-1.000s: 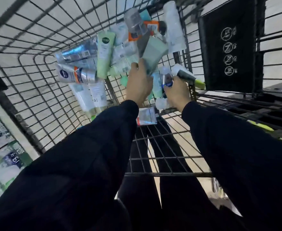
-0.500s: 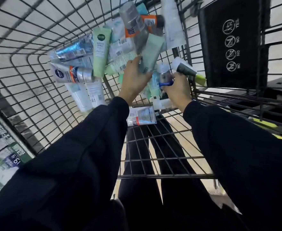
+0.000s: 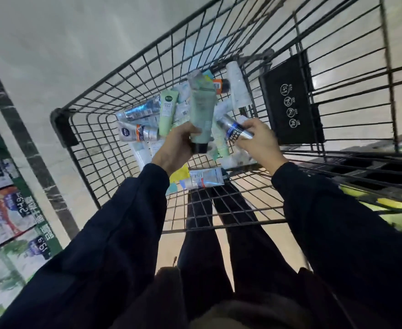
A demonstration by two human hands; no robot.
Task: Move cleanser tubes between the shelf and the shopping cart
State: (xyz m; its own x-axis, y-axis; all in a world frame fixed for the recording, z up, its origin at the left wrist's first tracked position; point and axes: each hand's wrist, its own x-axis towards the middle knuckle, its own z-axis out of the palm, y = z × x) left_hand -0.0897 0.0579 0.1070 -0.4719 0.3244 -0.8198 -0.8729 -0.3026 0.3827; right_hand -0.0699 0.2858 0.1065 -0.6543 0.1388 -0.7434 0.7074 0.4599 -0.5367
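Left grip: my left hand (image 3: 179,145) holds a green tube (image 3: 202,110), cap down.
Right grip: my right hand (image 3: 259,143) pinches a silver-blue tube (image 3: 233,129).
Edges: both are held above the heap, inside the cart (image 3: 221,211) walls.

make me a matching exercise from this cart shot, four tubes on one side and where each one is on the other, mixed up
Things:
1. grey-green tube with black cap
2. silver and blue tube
3. Nivea tube
4. white tube with red and blue label

Places:
A. lying alone on the cart floor, nearest the person
B. held in the left hand
C. in the pile, at its left edge
D. held in the right hand

Pairs: 1-B, 2-D, 3-C, 4-A
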